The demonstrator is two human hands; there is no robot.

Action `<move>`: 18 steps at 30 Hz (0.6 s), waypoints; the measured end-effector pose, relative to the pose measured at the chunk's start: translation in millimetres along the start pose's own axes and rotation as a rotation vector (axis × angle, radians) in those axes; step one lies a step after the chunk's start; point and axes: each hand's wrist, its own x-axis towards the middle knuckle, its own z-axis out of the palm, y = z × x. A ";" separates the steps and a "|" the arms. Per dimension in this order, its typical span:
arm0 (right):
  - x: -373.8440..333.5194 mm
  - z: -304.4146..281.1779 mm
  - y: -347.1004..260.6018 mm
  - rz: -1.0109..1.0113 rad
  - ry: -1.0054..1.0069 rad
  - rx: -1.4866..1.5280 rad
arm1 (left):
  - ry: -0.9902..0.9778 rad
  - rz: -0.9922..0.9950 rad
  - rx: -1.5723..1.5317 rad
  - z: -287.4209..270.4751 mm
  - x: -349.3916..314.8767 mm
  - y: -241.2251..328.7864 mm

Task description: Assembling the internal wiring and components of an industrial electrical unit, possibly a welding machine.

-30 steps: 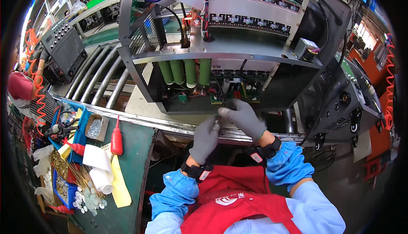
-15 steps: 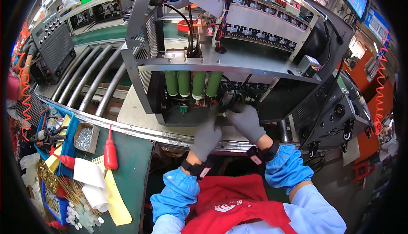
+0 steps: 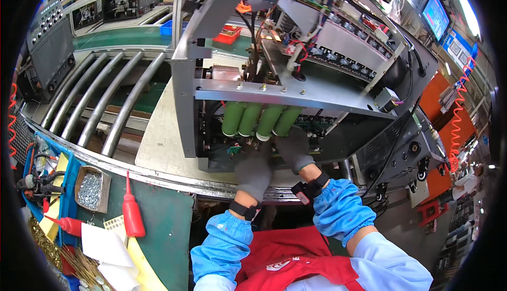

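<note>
A dark grey metal machine cabinet stands open in front of me, with circuit boards and wiring in its upper part. Four-odd green cylinders, several in a row, hang under its middle shelf. My left hand, in a grey glove, reaches into the lower bay just beneath these cylinders. Close beside it, my gloved right hand reaches in deeper, by the rightmost cylinder. Both sets of fingers are blurred or hidden inside the bay, so whatever they touch does not show. A small green circuit board sits left of my left hand.
Steel conveyor rollers run to the left. On the green bench are a red squeeze bottle, a box of small metal parts and a blue bin. Another grey machine on casters stands at the right.
My view has turned, so the cabinet appears tilted and shifted. My right hand has moved deeper into the bay and closer to my left hand, below the cylinders.
</note>
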 end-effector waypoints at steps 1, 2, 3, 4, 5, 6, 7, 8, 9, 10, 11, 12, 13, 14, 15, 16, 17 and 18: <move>1.3 3.7 3.3 0.005 0.002 0.006 | 0.005 0.019 -0.041 0.8 -2.4 -0.8; 2.3 8.0 7.1 0.006 0.002 -0.009 | 0.009 0.037 -0.083 1.2 -3.9 -1.4; 3.0 12.5 11.9 0.022 0.020 0.042 | 0.008 0.040 -0.099 0.9 -4.1 -1.1; 3.1 15.7 15.1 0.037 0.037 0.094 | 0.044 0.054 -0.092 -0.2 -5.3 -0.6; 4.1 16.7 19.4 0.038 0.035 0.080 | 0.080 0.068 -0.086 0.4 -6.0 -1.3; 5.3 16.4 24.3 -0.113 0.046 -0.115 | 0.079 0.069 -0.100 6.6 -5.0 -4.0; 5.5 19.2 24.4 -0.265 0.054 -0.306 | 0.172 0.110 -0.058 12.6 -3.6 -8.9; 4.3 24.3 23.7 -0.264 0.051 -0.316 | 0.265 0.150 -0.015 17.5 -3.2 -13.2; 1.9 29.7 22.9 -0.230 0.104 -0.145 | 0.264 0.149 -0.025 21.8 -4.5 -16.9; 0.6 30.9 24.4 -0.192 0.163 0.020 | 0.306 0.162 -0.050 20.4 -4.6 -15.9; 0.9 32.1 31.3 -0.190 0.166 0.003 | 0.349 0.174 -0.075 18.8 -4.7 -14.7; 2.1 32.8 41.4 -0.220 0.134 -0.164 | 0.350 0.179 -0.091 17.9 -4.4 -13.3; 2.4 33.7 42.1 -0.252 0.095 -0.326 | 0.344 0.168 -0.107 16.9 -5.1 -13.1; 1.7 35.6 42.3 -0.253 0.091 -0.335 | 0.338 0.157 -0.123 15.6 -5.8 -12.8; 1.2 37.1 42.6 -0.297 0.167 -0.355 | 0.338 0.155 -0.133 13.7 -6.9 -12.1; 0.8 37.2 41.3 -0.341 0.243 -0.375 | 0.292 0.137 -0.154 11.3 -7.8 -10.3; 0.4 37.8 45.4 -0.344 0.240 -0.384 | 0.247 0.119 -0.175 9.2 -8.2 -8.9; 0.4 37.9 53.3 -0.349 0.239 -0.401 | 0.248 0.118 -0.184 7.5 -8.1 -8.0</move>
